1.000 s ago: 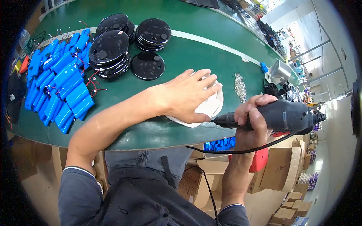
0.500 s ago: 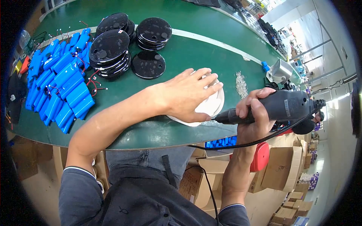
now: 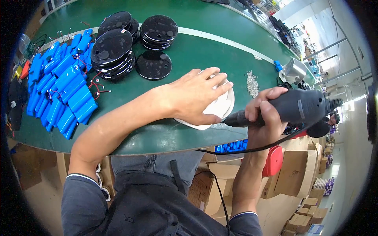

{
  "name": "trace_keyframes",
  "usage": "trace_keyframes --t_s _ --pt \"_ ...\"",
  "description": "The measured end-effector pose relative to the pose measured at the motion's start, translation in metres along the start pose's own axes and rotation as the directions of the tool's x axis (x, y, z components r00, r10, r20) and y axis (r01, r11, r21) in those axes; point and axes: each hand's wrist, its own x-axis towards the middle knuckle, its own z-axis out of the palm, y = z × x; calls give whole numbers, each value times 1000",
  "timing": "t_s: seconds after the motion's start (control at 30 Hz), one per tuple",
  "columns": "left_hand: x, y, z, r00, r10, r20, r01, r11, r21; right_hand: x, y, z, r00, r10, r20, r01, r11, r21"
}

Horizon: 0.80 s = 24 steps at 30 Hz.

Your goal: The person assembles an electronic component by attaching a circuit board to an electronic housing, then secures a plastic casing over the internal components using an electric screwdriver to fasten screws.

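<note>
My left hand (image 3: 195, 96) lies flat, fingers spread, on a white round housing (image 3: 220, 107) near the front edge of the green table (image 3: 204, 51). My right hand (image 3: 265, 114) grips a dark grey electric screwdriver (image 3: 293, 108). Its tip points left and meets the housing's right rim. A black cable (image 3: 244, 149) runs from the tool below the table edge. A small heap of silver screws (image 3: 252, 83) lies just right of the housing.
Stacks of black round discs (image 3: 114, 49) (image 3: 159, 30) and one single disc (image 3: 154, 65) sit behind my left hand. Several blue battery packs (image 3: 63, 88) with red wires cover the left side. A metal cup (image 3: 294, 70) stands right. Cardboard boxes (image 3: 293, 177) and a red stool (image 3: 273, 161) stand below.
My right hand has raised the screwdriver and swung its tip in toward the housing's rim. My left hand has stayed pressed on the housing.
</note>
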Motion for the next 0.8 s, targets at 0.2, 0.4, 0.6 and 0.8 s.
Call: trace_keyframes --t_s 0.2,0.4,0.6,0.8 --pt "-1 1 -1 1000 -4 -20 4 1000 -15 0 0 -3 1000 -28 5 28 1000 11" --pt "0 -2 2 1000 7 -29 -7 1000 3 -2 -1 -5 995 -74 73 73 997 18" --pt "5 -1 -4 998 -11 56 13 1000 -27 -9 -16 -1 995 -85 55 91 989 -118" --pt "33 -14 -36 853 106 511 -80 994 -73 -8 -40 -10 979 -202 36 201 979 13"
